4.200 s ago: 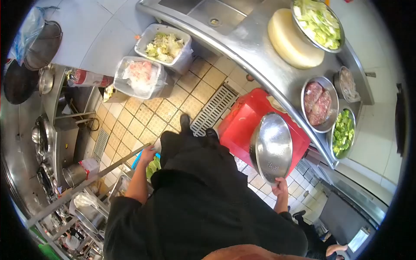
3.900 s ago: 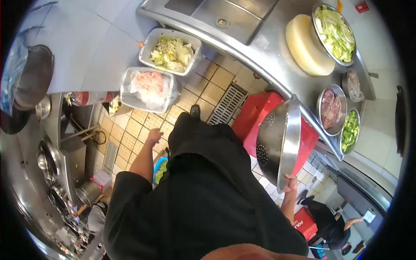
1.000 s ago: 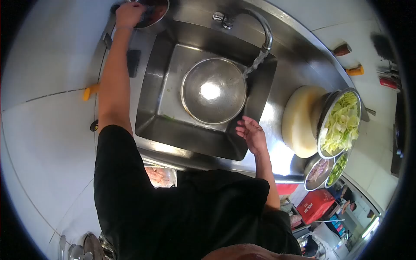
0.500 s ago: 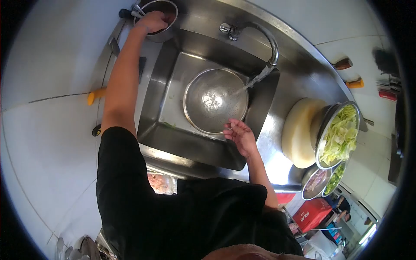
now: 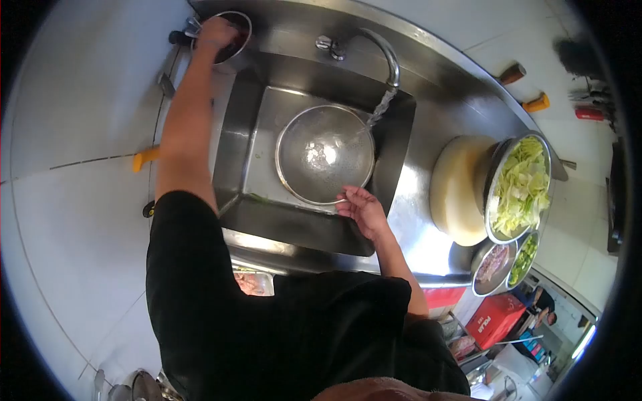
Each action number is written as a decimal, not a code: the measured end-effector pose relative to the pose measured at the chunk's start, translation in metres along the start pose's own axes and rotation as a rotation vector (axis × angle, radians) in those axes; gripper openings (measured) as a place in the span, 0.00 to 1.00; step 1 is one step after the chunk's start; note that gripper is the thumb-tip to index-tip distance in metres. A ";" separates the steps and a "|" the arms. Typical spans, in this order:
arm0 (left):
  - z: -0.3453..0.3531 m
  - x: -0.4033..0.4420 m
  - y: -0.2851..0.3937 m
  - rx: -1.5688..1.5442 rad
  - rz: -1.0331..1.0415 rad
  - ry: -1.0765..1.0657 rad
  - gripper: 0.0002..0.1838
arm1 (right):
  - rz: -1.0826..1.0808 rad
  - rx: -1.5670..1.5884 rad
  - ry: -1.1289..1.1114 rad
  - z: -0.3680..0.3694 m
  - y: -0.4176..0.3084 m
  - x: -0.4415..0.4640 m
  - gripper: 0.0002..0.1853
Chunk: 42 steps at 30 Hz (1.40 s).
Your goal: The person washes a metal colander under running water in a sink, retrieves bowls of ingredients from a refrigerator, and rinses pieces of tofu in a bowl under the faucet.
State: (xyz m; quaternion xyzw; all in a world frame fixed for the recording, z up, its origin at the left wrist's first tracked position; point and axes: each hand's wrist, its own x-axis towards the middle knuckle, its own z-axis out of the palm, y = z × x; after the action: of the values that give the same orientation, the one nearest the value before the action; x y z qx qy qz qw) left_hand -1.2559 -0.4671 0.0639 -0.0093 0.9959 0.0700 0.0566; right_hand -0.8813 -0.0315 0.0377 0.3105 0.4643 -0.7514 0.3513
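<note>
Fingers (image 5: 350, 194) of the right hand (image 5: 366, 212) curl narrowly at the near rim of the colander (image 5: 321, 175), their grip unclear. It sits in the sink (image 5: 301, 228), nearer the right wall, with water (image 5: 382, 109) striking its right side; a loose hold on wet steel could let it slide or tip. The left hand (image 5: 218, 31) reaches into a pot (image 5: 234, 57) beyond the sink's far left corner, fingertips hidden; a snagged rim could topple that.
</note>
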 end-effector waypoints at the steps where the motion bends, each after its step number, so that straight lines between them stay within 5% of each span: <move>1: 0.010 0.001 -0.019 -0.093 -0.002 0.320 0.23 | -0.027 -0.013 0.022 -0.002 -0.004 -0.003 0.16; 5: -0.069 -0.124 0.060 -0.710 -0.101 0.342 0.21 | -0.139 -0.027 0.042 0.001 -0.026 0.003 0.18; 8: -0.013 -0.188 0.120 -0.944 -0.033 0.176 0.20 | -0.262 0.050 -0.015 0.026 -0.038 0.020 0.20; 12: 0.110 -0.277 0.218 -1.464 -0.034 -0.522 0.19 | -0.340 0.121 0.029 0.044 -0.026 0.051 0.23; 14: 0.129 -0.300 0.226 -1.713 -0.241 -0.723 0.19 | -0.249 0.198 0.052 0.028 -0.007 0.065 0.25; 18: 0.276 -0.309 0.147 -0.827 -0.400 -0.001 0.29 | -0.061 0.072 0.256 -0.026 0.033 0.063 0.25; 19: 0.321 -0.320 0.133 -0.554 -0.500 -0.078 0.29 | -0.047 0.073 0.253 -0.033 0.037 0.060 0.23; 21: 0.345 -0.330 0.129 -0.664 -0.779 -0.267 0.28 | -0.012 0.079 0.249 -0.045 0.044 0.053 0.21; 23: 0.359 -0.343 0.131 -1.445 -1.129 -0.502 0.24 | 0.024 0.026 0.210 -0.058 0.048 0.052 0.19; 27: 0.357 -0.347 0.147 -1.393 -0.985 -0.395 0.11 | 0.067 -0.105 0.191 -0.069 0.040 0.054 0.15; 31: 0.305 -0.348 0.136 -1.225 -0.869 -0.213 0.06 | -0.156 -0.619 0.217 -0.050 0.032 0.071 0.30; 33: 0.258 -0.367 0.132 -0.984 -0.771 -0.169 0.06 | -0.063 -1.045 0.136 0.000 0.020 0.067 0.39; 35: 0.206 -0.381 0.136 -0.963 -0.738 -0.080 0.06 | -0.057 -1.047 -0.044 0.041 0.051 0.071 0.37; 37: 0.161 -0.390 0.142 -1.156 -0.770 0.054 0.06 | -0.286 -0.920 -0.377 0.047 0.121 0.090 0.35; 40: 0.130 -0.400 0.109 -1.305 -0.729 0.165 0.06 | -0.419 -1.029 -0.611 0.031 0.112 0.076 0.29; 42: 0.101 -0.412 0.079 -1.173 -0.757 0.078 0.11 | -0.591 -1.779 -0.669 0.003 0.062 0.108 0.27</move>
State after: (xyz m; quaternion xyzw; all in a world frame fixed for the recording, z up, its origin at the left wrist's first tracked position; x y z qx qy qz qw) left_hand -0.8378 -0.3709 0.0228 -0.3872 0.7234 0.5710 0.0269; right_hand -0.8921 -0.0802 -0.0768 -0.4219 0.7945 -0.2358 0.3676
